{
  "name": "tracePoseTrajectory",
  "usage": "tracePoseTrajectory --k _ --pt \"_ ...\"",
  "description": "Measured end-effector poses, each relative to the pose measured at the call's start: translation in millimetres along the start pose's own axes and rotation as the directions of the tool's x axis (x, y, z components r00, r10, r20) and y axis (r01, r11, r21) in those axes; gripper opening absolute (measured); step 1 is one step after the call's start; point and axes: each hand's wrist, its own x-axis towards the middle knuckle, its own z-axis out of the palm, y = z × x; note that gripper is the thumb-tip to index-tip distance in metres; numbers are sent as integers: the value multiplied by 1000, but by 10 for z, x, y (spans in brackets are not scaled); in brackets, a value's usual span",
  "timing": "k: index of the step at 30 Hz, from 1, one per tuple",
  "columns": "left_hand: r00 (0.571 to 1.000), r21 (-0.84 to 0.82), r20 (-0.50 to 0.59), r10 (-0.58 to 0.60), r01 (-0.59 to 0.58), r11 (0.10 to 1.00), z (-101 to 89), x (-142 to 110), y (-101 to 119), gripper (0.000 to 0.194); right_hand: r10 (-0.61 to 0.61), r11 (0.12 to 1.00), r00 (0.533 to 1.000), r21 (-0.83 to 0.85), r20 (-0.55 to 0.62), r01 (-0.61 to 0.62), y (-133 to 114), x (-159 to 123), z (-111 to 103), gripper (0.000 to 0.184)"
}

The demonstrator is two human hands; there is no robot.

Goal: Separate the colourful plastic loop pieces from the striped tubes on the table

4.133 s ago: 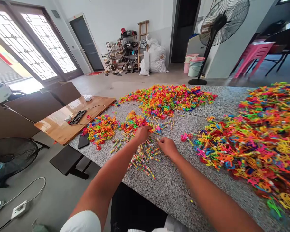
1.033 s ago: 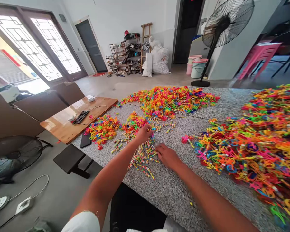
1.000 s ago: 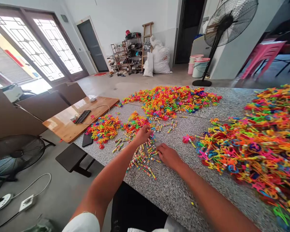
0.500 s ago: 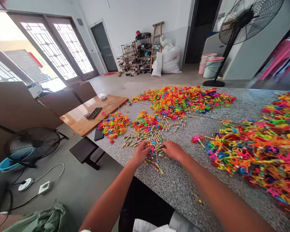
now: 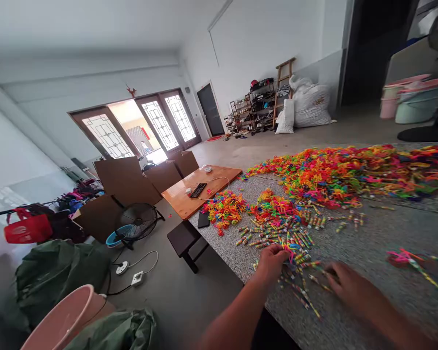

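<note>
My left hand [image 5: 271, 262] is over the near edge of the speckled stone table [image 5: 364, 318], thumb and fingers pinched together on a bright pink plastic piece [image 5: 290, 253]. Around its fingertips lie many short patterned sticks [image 5: 306, 238] with pale ends, several of them pointing towards me. My right hand [image 5: 350, 284] is a little to the right, blurred by motion, with its fingers bent close to a patterned stick [image 5: 319, 283]. Whether that hand grips anything is not clear. Behind the sticks is a small heap of tangled coloured plastic pieces [image 5: 275, 206].
A long heap of coloured plastic pieces [image 5: 342, 172] covers the back of the table. A smaller heap [image 5: 226, 209] lies left beside a black phone [image 5: 203, 219]. Further left stand a wooden table [image 5: 182, 194], a dark stool [image 5: 184, 238], a floor fan [image 5: 140, 221] and a pink tub [image 5: 63, 318].
The view has swung left and up. My right hand has drawn away to the right from the left one, which stays by the pink piece among the sticks.
</note>
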Motion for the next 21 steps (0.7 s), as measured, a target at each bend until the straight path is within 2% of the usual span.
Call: tracePoseTrajectory --k 2,5,10,12,14,18,20,21 --pt "998 -72 32 -45 48 996 46 -36 46 34 120 971 991 202 53 -129 -49 -37 -29 23" --pt "986 -152 135 -99 120 981 164 -120 93 34 219 854 967 454 128 -253 -248 -202 -106 34" --pt "965 -183 238 -113 158 970 375 -342 196 34 188 594 967 763 174 -252 -740 -573 -263 41" --pt "947 -184 290 -139 198 963 392 -366 213 35 196 482 964 838 179 -254 -814 -624 -280 39" --pt "930 -182 334 -153 223 958 396 -372 205 35 217 420 962 874 166 -246 -812 -651 -300 36" --pt "909 -147 383 -164 236 961 424 -414 156 34 220 391 964 893 146 -224 -760 -713 -351 35" --pt "904 -141 391 -173 245 959 444 -431 129 34 180 446 970 866 161 -226 -738 -734 -369 36" --pt "906 -145 385 -176 247 958 453 -435 115 34 160 499 973 837 164 -223 -727 -739 -375 37"
